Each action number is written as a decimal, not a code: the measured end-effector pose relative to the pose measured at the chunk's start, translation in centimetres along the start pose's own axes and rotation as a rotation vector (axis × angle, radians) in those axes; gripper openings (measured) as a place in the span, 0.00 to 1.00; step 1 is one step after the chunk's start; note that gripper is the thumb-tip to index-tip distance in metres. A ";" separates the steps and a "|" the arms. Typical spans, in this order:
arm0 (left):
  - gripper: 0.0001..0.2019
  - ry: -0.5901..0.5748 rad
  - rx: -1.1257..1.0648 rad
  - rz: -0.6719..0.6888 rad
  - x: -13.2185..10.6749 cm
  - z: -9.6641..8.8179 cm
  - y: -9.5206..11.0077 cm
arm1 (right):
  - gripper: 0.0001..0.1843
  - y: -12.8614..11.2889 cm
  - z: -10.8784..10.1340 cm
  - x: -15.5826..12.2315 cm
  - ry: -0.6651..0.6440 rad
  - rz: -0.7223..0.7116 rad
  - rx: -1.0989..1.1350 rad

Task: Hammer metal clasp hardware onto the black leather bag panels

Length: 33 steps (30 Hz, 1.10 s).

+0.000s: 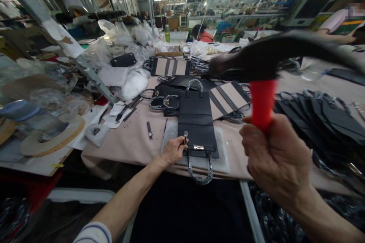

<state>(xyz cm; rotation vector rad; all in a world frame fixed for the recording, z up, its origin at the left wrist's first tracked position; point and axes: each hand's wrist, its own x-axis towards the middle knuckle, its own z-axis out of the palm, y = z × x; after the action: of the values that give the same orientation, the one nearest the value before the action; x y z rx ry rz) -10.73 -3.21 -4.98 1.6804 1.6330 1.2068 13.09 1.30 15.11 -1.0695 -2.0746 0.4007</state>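
My right hand (278, 159) is wrapped round the red handle of a claw hammer (262, 102), raised close to the camera with its dark head blurred. My left hand (172, 152) pinches a small metal punch-like tool (185, 135), held upright over a black handbag piece (195, 119); whether its lower end touches the leather is hidden. Beside the tool, a shiny metal clasp (198, 147) sits on the black leather. A plastic-wrapped handle (201, 178) hangs toward me over the table edge. Under the bag piece lies a grey slab (224, 155).
More black bag pieces (327, 117) are stacked at the right, and others with beige panels (228, 98) lie behind. Loose hand tools (149, 130) rest to the left. Clear plastic bags (134, 83) and a slanted metal post (91, 76) stand left. A co-worker (342, 22) is at far right.
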 end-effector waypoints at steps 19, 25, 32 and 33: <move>0.11 -0.010 0.030 0.048 -0.1 0.4 -0.9 | 0.15 5.6 0.4 -2.0 -0.471 0.277 -0.021; 0.10 -0.006 0.002 0.050 0.0 0.0 -0.4 | 0.17 13.9 0.8 -5.3 -0.403 0.848 0.234; 0.07 0.045 0.040 0.085 0.4 -0.5 1.0 | 0.13 19.5 2.9 -8.3 -0.320 0.759 -0.238; 0.06 0.046 0.052 0.088 0.4 -0.6 1.2 | 0.15 19.2 3.4 -8.2 -0.282 0.660 -0.262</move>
<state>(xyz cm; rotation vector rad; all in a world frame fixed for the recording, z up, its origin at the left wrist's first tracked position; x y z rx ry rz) -10.69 -3.11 -3.59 1.7849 1.6462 1.2642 24.28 6.55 -2.03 -1.9592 -2.0003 0.6391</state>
